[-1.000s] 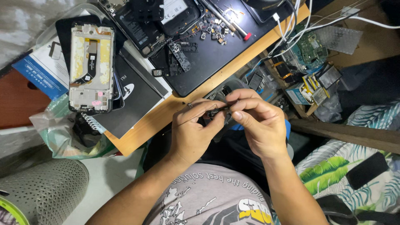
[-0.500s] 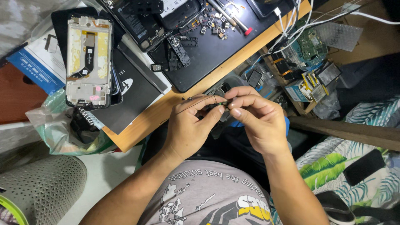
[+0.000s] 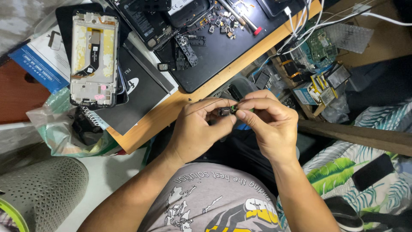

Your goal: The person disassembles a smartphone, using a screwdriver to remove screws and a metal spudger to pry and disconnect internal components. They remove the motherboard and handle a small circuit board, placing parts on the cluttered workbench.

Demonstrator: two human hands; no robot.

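Note:
Both my hands meet in front of my chest, just below the wooden table edge. My left hand pinches a small dark electronic part between thumb and fingers. My right hand grips the same part from the right, where a tiny green piece shows at its fingertips. A bare phone frame with yellowish inner plates lies on the table at the upper left, away from both hands.
A black work mat holds loose screws, small parts and a tool. Dark flat boxes lie under the phone frame. Circuit boards and cables crowd a box at the right. A plastic bag and grey perforated stool sit lower left.
The view has shifted slightly. My hands stay together on the small part, with the fingers pinching it a little closer.

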